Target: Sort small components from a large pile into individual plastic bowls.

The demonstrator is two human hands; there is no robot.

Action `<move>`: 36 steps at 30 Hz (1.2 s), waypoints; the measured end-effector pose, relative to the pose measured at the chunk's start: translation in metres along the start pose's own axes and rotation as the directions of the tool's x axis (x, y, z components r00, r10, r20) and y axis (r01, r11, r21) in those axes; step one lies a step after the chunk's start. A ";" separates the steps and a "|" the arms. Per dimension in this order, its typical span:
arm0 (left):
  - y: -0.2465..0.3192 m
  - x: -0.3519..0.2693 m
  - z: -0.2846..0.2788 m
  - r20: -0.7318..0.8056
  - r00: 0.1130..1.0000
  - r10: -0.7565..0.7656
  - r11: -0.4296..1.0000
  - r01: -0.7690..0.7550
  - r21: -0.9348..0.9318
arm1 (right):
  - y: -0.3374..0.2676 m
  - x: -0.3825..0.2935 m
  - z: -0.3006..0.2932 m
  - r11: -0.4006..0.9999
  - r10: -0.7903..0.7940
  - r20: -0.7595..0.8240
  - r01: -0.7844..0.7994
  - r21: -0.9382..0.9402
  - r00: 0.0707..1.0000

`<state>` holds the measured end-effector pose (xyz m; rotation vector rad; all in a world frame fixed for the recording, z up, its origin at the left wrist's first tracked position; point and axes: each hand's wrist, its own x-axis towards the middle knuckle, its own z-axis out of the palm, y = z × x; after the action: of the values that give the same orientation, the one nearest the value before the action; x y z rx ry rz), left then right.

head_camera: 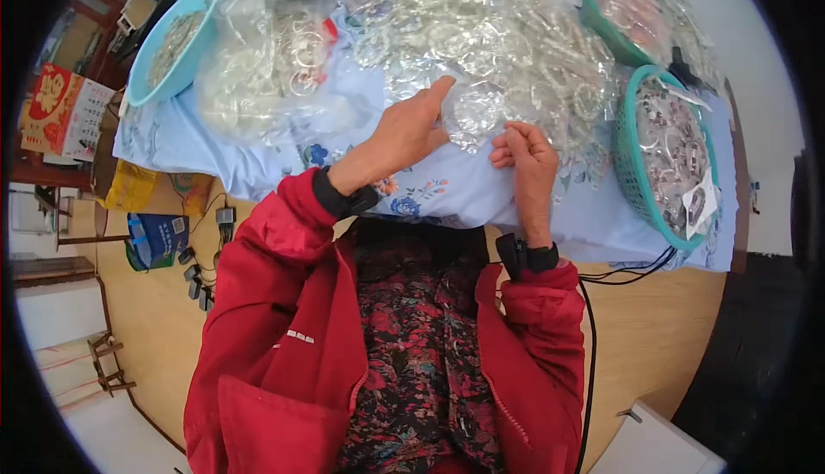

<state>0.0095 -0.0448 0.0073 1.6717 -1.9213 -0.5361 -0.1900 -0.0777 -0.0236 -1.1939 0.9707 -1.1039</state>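
Over the near side of the table, a small clear plastic bag (475, 113) with shiny beaded pieces inside spans the gap between my hands. My left hand (412, 126) is at the bag's left edge, one finger stretched up and the thumb lower down; whether it grips the plastic is unclear. With fingers curled, my right hand (532, 155) pinches the bag's right side. Beyond both hands spreads a large heap of clear bags (509, 35) holding bead strings or bracelets. The heap rests on a light blue flowered tablecloth (445, 193).
At right stands a teal plastic basket (628, 171) of bagged beaded items. A light blue basin (142, 84) sits far left, beside a large clear plastic bag (235, 74). Behind the basket is a green container (606, 29). Black cables (588, 319) hang below the table's right side.
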 end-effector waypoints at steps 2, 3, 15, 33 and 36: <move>-0.004 0.000 -0.001 -0.006 1.000 0.003 0.990 -0.003 -0.141 | 0.002 -0.001 0.002 1.000 0.007 0.011 -0.007 0.009 1.000; -0.005 0.000 -0.001 -0.006 1.000 -0.003 0.990 0.002 -0.139 | 0.002 -0.001 0.002 1.000 0.008 0.012 -0.008 0.011 1.000; -0.005 0.005 0.002 -0.302 0.951 0.065 0.996 -0.081 -0.043 | -0.004 -0.001 0.011 0.991 -0.009 0.008 0.010 -0.131 1.000; 0.004 0.048 -0.029 -0.284 0.954 0.097 0.940 -0.182 -0.290 | -0.009 -0.016 0.013 0.989 -0.135 -0.034 0.133 -0.064 0.990; 0.010 0.044 -0.038 -0.091 0.987 -0.130 0.726 0.032 -0.687 | -0.023 -0.018 0.022 0.998 -0.046 -0.022 0.047 0.040 0.999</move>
<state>0.0212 -0.0849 0.0491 1.2509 -1.3021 -1.0003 -0.1754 -0.0562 0.0026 -1.1789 0.9368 -1.1697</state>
